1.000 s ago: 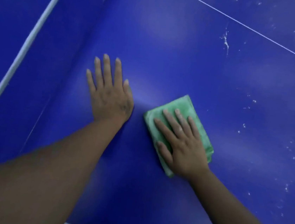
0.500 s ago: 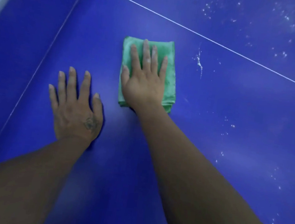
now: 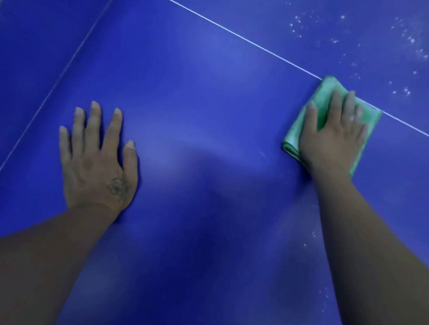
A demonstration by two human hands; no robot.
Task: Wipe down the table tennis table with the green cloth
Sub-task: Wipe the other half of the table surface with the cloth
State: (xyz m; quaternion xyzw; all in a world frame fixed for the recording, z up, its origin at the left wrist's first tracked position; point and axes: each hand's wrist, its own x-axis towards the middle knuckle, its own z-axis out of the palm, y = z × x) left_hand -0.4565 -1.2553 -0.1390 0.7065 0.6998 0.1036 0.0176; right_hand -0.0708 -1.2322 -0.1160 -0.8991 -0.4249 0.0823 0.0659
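Green cloth, folded into a pad, sits under my right hand; the grip here is a flat press, fingers slightly spread on top, not a pinch, so the pad is held down by friction only. Pad lies on the blue desk, its far corner touching the thin white line that crosses the surface. My left hand is palm-down, fingers spread, empty, well apart from the cloth, bracing. White specks are scattered beyond the line, and a few near the right forearm. Judgement: wiping is in progress, dusty far side not yet done. Risk: with only a flat press, a fast stroke could let the folded layers slide or unfold; pushing into the specks may smear or scatter them rather than lift them.
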